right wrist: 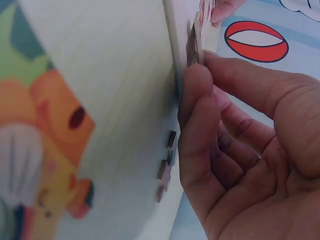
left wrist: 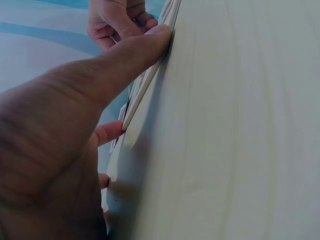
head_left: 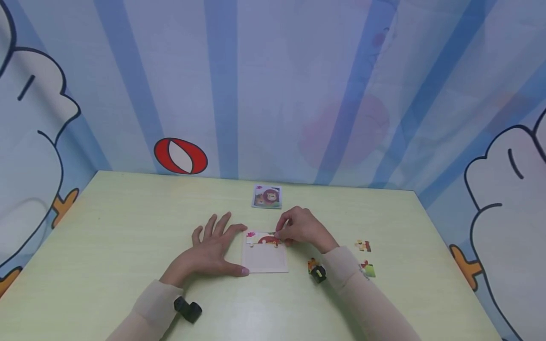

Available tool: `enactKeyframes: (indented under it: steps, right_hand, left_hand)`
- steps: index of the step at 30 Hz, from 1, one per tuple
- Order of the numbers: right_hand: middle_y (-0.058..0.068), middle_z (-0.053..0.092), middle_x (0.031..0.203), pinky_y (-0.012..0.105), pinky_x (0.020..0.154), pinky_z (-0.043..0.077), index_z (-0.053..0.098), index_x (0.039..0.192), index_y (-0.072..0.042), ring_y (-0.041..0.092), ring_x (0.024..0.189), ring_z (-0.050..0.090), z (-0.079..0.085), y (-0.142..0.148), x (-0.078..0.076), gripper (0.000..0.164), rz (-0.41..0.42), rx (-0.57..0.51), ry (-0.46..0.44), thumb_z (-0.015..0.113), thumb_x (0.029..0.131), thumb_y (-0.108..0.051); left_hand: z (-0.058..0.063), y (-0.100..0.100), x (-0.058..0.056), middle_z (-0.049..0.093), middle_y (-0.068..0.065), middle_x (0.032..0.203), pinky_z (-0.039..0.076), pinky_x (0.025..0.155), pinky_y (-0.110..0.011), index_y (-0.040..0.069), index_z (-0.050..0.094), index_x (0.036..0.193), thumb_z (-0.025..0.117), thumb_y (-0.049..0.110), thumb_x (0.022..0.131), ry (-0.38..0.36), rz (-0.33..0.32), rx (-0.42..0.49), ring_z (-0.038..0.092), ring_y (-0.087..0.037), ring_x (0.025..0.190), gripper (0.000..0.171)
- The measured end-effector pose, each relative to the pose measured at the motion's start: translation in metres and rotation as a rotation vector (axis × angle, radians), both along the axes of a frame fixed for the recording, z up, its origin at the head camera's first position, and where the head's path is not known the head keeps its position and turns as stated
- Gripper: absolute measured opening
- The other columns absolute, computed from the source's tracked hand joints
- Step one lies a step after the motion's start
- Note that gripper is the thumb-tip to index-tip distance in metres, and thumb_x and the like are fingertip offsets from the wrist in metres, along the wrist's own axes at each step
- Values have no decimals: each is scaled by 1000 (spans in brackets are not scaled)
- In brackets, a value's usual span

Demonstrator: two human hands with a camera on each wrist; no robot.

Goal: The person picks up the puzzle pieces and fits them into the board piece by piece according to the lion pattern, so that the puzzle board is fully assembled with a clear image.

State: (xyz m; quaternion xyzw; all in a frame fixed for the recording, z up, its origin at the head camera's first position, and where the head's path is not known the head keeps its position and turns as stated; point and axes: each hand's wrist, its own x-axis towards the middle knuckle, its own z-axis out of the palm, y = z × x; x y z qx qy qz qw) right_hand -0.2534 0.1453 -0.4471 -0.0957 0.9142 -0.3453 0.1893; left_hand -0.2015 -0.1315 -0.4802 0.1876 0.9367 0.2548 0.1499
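Observation:
A small pale puzzle tray [head_left: 265, 259] lies flat on the table, with joined lion puzzle pieces [head_left: 258, 238] along its top edge. My left hand [head_left: 212, 253] is spread at the tray's left side, index fingertip at the upper left corner and thumb [left wrist: 135, 52] at the lower left one. At the upper right of the tray, my right hand [head_left: 304, 230] pinches a puzzle piece [right wrist: 197, 42] between thumb and index finger, close over the tray. The fingers cover most of that piece in the head view.
Behind the tray lies a square lion picture [head_left: 267, 196]. Loose puzzle pieces are to the right: one [head_left: 363, 245] farther back, one [head_left: 368, 269] beside the right sleeve, and one [head_left: 313, 263] partly hidden by the right wrist camera [head_left: 318, 274]. A printed curtain [head_left: 273, 94] stands along the table's back edge.

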Motion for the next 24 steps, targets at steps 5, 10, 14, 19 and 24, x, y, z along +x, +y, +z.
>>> enactKeyframes:
  steps: [5,10,14,19,24]
  right_hand:
    - [3,73,68,24,57,48,76,89,-13,15,57,67,-2,0,0,10,-10,13,4,84,93,-17]
    - [4,73,69,26,60,49,78,92,-13,15,60,65,-3,8,0,9,14,-15,30,81,95,-21]
    - [6,73,72,29,58,46,81,102,-17,16,61,60,1,22,-1,10,15,-49,56,76,99,-25]
    - [13,79,87,34,62,55,80,116,-14,25,72,70,12,42,-4,19,-11,-110,39,70,104,-25]
    - [17,82,103,44,85,66,77,124,-5,31,88,80,21,58,-7,28,-29,-160,22,69,104,-22]
  left_hand:
    - [0,0,1,3,-16,183,-1,123,-84,31,39,162,87,68,75,-7,-2,4,-6,-51,166,106]
    - [1,0,1,4,-17,183,-1,122,-83,31,39,162,87,67,75,-7,-6,10,-6,-52,166,106]
    - [1,0,1,4,-17,182,0,122,-84,30,39,162,88,66,75,1,-8,25,-5,-52,166,106]
    - [-2,0,0,5,-18,182,-2,122,-84,30,40,161,88,68,74,8,-9,44,-5,-52,166,106]
    - [-5,-1,0,7,-19,181,-1,120,-84,30,41,160,87,71,72,23,-12,64,-4,-54,164,107]
